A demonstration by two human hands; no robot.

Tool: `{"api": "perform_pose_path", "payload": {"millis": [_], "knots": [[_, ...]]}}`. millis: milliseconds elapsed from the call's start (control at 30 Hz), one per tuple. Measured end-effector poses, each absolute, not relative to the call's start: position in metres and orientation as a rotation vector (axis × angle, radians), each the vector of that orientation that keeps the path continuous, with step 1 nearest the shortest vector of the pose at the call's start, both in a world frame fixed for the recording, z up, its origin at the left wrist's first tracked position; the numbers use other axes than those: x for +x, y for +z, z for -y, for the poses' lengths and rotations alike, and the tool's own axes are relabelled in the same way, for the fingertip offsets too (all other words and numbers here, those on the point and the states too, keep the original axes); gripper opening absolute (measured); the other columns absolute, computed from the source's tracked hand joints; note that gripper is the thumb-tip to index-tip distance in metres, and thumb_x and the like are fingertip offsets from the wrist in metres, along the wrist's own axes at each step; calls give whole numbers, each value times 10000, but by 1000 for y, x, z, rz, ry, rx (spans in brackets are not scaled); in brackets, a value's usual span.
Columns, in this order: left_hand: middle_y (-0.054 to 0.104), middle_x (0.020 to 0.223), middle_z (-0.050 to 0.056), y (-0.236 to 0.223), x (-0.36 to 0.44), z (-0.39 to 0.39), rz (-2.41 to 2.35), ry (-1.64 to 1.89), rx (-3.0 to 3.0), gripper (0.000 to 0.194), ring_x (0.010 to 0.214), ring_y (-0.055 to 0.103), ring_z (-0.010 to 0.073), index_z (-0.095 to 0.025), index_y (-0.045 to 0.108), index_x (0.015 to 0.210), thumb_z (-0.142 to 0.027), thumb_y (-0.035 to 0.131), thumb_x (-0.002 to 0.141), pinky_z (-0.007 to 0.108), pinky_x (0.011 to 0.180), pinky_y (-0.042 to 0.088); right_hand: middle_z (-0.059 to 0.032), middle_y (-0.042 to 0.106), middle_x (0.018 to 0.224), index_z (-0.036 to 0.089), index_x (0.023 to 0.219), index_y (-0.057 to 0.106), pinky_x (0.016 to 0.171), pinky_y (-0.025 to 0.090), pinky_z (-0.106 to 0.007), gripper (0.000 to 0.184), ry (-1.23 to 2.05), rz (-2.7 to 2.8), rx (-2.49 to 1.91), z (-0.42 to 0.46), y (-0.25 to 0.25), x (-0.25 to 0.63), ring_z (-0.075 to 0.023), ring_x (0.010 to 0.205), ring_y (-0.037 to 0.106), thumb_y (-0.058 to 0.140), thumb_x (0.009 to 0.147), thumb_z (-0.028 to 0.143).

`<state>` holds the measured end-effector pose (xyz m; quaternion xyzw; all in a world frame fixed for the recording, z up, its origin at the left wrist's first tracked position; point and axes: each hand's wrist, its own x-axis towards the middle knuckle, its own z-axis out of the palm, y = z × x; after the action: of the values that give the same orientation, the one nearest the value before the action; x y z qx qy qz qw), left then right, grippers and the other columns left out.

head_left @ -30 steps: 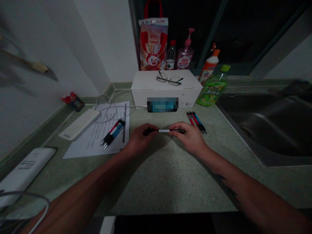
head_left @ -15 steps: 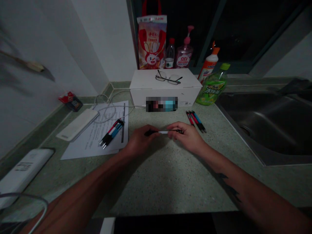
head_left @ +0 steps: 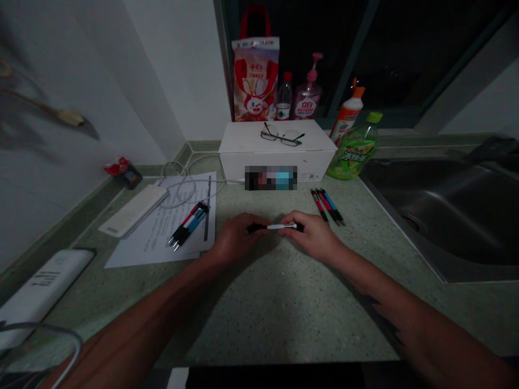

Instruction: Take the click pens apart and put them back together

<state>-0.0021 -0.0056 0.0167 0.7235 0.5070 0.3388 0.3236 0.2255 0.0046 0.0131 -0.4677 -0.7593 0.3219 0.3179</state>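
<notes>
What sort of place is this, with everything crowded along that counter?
Probably a home kitchen or small kitchenette: there's a steel sink set into a speckled stone counter, and a green bottle beside it that looks like dish soap.

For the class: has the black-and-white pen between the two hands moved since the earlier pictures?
Yes: the black-and-white pen has moved slightly toward the person, away from the white cardboard box, as the gap between them has grown.

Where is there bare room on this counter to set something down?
The largest free patch is the speckled countertop in front of the left hand and right hand holding a pen, bordered by the paper sheets and the sink. Crowded around the white box.
</notes>
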Motion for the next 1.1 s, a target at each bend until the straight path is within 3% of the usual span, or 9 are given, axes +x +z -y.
{"api": "perform_pose_path", "payload": {"millis": [200,333,400,500,633,800,1100], "knots": [[748,933,61,19,-3,7,-1294,936,1969,130,895,677,223,-243,762,927,-227,650,863,376,830,548,2,706,723,223,908,746,603,401,-278,178,888,2103,-1229,-1,16,222,-158,647,614,612,961,327],[746,994,73,20,-1,8,-1246,960,1889,223,908,682,213,-195,714,1053,-321,684,872,359,838,544,-14,729,773,225,923,752,631,419,-289,203,847,2120,-1227,-2,19,223,-179,703,645,595,974,345],[742,985,75,20,-1,8,-1270,971,1847,276,887,680,207,-180,696,1078,-398,602,937,347,810,540,-21,741,801,227,919,753,651,430,-293,205,806,2118,-1227,-3,20,225,-188,734,659,598,973,349],[715,820,56,21,-1,6,-1363,909,1802,386,775,663,196,-180,705,911,-432,432,1013,335,742,524,-25,754,840,230,936,756,673,441,-296,199,763,2119,-1231,-5,19,227,-192,759,670,601,973,350],[752,909,55,24,-1,4,-1333,943,1736,161,853,692,202,-201,716,941,-312,607,901,329,781,535,-17,741,796,238,911,751,639,422,-291,203,721,2159,-1252,-6,15,229,-189,721,658,598,975,354],[749,819,52,25,-1,2,-1391,991,1615,192,746,677,197,-195,695,944,-350,585,927,338,702,530,-25,748,832,233,958,755,665,438,-301,235,735,2161,-1250,-6,15,230,-199,748,669,560,994,359],[751,880,56,22,-3,0,-1384,1019,1640,108,810,691,201,-204,703,937,-272,644,878,352,768,542,-40,763,877,233,1000,758,682,449,-321,245,729,2188,-1257,-5,18,231,-218,790,688,546,1006,356]]}}
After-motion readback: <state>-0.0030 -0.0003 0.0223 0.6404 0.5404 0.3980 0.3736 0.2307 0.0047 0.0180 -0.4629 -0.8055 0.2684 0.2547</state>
